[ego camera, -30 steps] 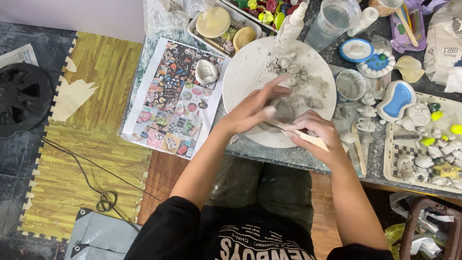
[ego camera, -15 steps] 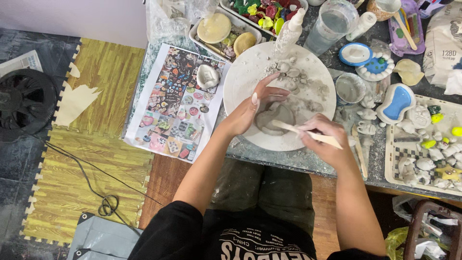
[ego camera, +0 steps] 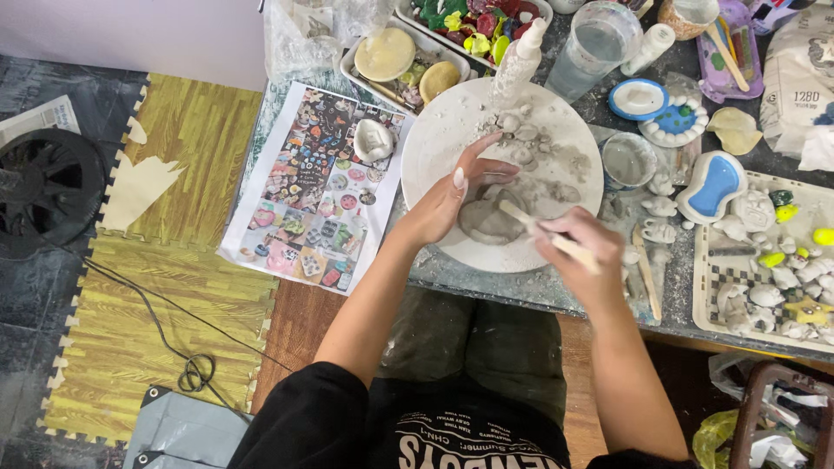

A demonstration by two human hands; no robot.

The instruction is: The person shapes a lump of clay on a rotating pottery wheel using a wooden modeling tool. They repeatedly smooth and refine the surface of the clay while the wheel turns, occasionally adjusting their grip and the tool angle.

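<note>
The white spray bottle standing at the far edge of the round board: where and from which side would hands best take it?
Probably around the upper body of the white spray bottle, coming from its left. It stands upright and narrow at the far rim of the round board, and clay bits lie in front, a clear cup stands close on its right, and a tray sits lower to its left.

Bright, even light across the whole scene, soft and overhead by the look of it. Shadows are faint: only a thin dark edge under the left hand (ego camera: 452, 195) on the white round board (ego camera: 434, 143). That board runs near washed-out, and a mild sheen sits on the clear plastic cup (ego camera: 593, 48). The right hand (ego camera: 580, 254) is slightly smeared by motion. Straight lines bow a little toward the corners, and the yellow floor mat (ego camera: 130, 347) is dimmer than the tabletop (ego camera: 530, 291).
</note>
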